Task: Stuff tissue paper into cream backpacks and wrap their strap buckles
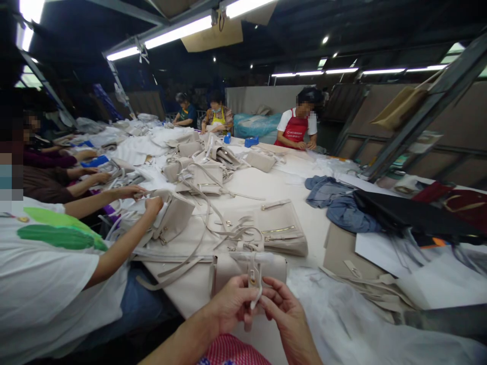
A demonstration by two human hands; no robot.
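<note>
A beige handbag [274, 267] lies on the table right in front of me, a strip of clear wrapping along its top. From its front hangs a narrow beige strap [256, 305] with a small metal fitting. My left hand [233, 300] is closed around the strap, thumb and fingers pinching it just below the fitting. On the other side, my right hand [282, 304] pinches the strap near its loose end, its other fingers curled. Just beyond lies another beige bag [283, 228] with gold zips, loose straps beside it.
At my left a co-worker's hands [150, 200] handle another beige bag [177, 218]. Bags and white wrapping pile up along the table [262, 185]. Clear plastic [323, 304], blue cloth [338, 203] and a black sheet [414, 215] lie at right. Several people work around the table.
</note>
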